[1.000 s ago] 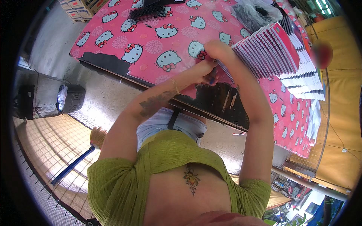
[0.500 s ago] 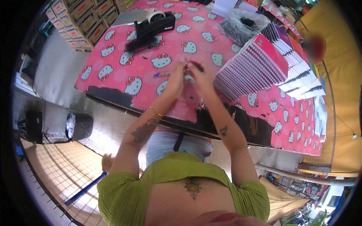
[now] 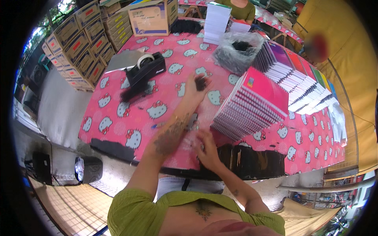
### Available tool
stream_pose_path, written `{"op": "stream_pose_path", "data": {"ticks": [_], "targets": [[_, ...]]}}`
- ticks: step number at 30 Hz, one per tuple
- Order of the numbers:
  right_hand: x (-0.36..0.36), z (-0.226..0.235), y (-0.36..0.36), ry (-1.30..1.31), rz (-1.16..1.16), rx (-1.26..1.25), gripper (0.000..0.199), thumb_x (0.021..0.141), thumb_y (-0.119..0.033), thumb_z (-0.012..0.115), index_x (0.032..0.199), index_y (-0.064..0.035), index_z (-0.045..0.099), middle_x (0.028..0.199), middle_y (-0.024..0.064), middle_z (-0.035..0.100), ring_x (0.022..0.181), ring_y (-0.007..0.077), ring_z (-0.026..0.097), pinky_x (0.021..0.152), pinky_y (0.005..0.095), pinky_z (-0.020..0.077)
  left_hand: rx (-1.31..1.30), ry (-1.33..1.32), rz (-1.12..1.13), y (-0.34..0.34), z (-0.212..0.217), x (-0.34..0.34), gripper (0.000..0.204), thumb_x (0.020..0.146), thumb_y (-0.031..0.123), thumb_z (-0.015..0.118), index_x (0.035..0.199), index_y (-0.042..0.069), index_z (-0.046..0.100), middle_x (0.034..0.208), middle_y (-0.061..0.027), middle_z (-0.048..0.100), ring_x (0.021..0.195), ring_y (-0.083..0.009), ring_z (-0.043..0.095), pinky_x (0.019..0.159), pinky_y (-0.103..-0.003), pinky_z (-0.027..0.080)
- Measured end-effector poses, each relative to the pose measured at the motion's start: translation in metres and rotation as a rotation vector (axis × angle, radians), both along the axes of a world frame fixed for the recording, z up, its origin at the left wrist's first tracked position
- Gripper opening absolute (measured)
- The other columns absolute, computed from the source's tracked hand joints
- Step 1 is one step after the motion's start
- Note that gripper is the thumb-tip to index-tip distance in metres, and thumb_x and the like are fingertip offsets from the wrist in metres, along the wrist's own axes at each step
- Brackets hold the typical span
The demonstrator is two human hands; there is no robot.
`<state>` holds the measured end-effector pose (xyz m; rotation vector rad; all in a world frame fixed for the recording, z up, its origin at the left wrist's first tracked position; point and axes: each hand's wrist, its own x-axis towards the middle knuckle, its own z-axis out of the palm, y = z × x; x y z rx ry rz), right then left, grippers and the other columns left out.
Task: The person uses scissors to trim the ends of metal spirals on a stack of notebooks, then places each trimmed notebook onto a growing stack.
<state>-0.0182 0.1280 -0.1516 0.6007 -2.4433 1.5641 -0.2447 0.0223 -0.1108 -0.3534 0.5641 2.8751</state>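
Note:
My left hand (image 3: 193, 91) reaches out over the pink patterned table, its fingers curled around a small black bristly clump (image 3: 201, 82). Closer to me, my right hand (image 3: 207, 149) hovers by the front edge, slightly smeared, fingers apart and holding nothing. To the right of both hands rises a tall stack of pink-covered spiral notebooks (image 3: 252, 106). Beyond my left hand, a clear plastic bag (image 3: 226, 51) holds black material. A pen-like item with a blue end (image 3: 156, 126) lies beside my left forearm.
At left stands a black tape dispenser (image 3: 146, 70) with a dark bristly pile (image 3: 136, 93) before it. More notebooks (image 3: 299, 82) line the right side. White paper stacks (image 3: 216, 23), a cardboard box (image 3: 149, 17) and another person (image 3: 240, 10) are at the far end.
My hands were together and have separated. The left has gone forward with the black clump, while the right has drawn back toward the near edge. The view has tilted up, showing more of the far end.

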Motion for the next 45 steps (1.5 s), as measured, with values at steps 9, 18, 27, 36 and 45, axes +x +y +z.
{"op": "stream_pose_path", "data": {"ticks": [9, 18, 27, 36, 45], "targets": [[0.002, -0.003, 0.005, -0.004, 0.000, 0.210, 0.028, 0.083, -0.017, 0.066, 0.110, -0.0099, 0.062, 0.123, 0.0136, 0.055, 0.106, 0.0338, 0.056, 0.089, 0.0438, 0.0451, -0.547, 0.176, 0.009, 0.133, 0.120, -0.216, 0.050, 0.093, 0.044, 0.050, 0.109, -0.003, 0.055, 0.103, -0.0212, 0.059, 0.095, -0.0386, 0.061, 0.084, -0.055, 0.049], [0.000, -0.007, 0.006, -0.046, 0.045, 0.171, 0.026, 0.085, -0.019, 0.065, 0.109, -0.0080, 0.063, 0.124, 0.0132, 0.054, 0.106, 0.0308, 0.058, 0.087, 0.0460, 0.0430, -1.686, 1.288, 0.284, 0.137, 0.022, -0.191, 0.021, 0.084, 0.011, 0.059, 0.103, 0.004, 0.066, 0.095, -0.0155, 0.061, 0.092, -0.0352, 0.062, 0.079, -0.044, 0.049], [-0.004, -0.013, 0.005, 0.014, 0.044, 0.163, 0.024, 0.083, -0.019, 0.067, 0.104, -0.0089, 0.064, 0.122, 0.0124, 0.055, 0.102, 0.0299, 0.059, 0.082, 0.0451, 0.0446, -2.026, 1.330, 0.336, 0.150, 0.019, -0.197, 0.026, 0.086, 0.014, 0.060, 0.111, 0.010, 0.063, 0.089, -0.0130, 0.061, 0.085, -0.0363, 0.063, 0.073, -0.046, 0.052], [-0.008, -0.026, 0.004, -0.025, 0.088, 0.095, 0.021, 0.081, -0.020, 0.070, 0.099, -0.0092, 0.067, 0.118, 0.0135, 0.059, 0.095, 0.0303, 0.063, 0.078, 0.0418, 0.0502, -1.848, 0.854, 0.462, 0.131, 0.080, -0.302, 0.048, 0.081, 0.037, 0.064, 0.118, 0.006, 0.063, 0.107, -0.0212, 0.067, 0.100, -0.0365, 0.064, 0.089, -0.045, 0.049], [-0.012, -0.035, 0.009, 0.008, 0.065, 0.121, 0.026, 0.081, -0.022, 0.070, 0.105, -0.0115, 0.066, 0.123, 0.0120, 0.056, 0.092, 0.0285, 0.064, 0.077, 0.0438, 0.0503, -1.673, 0.418, 0.392, 0.113, 0.076, -0.335, 0.036, 0.081, 0.028, 0.064, 0.105, 0.001, 0.068, 0.107, -0.0242, 0.066, 0.102, -0.0409, 0.063, 0.092, -0.044, 0.048]]}}
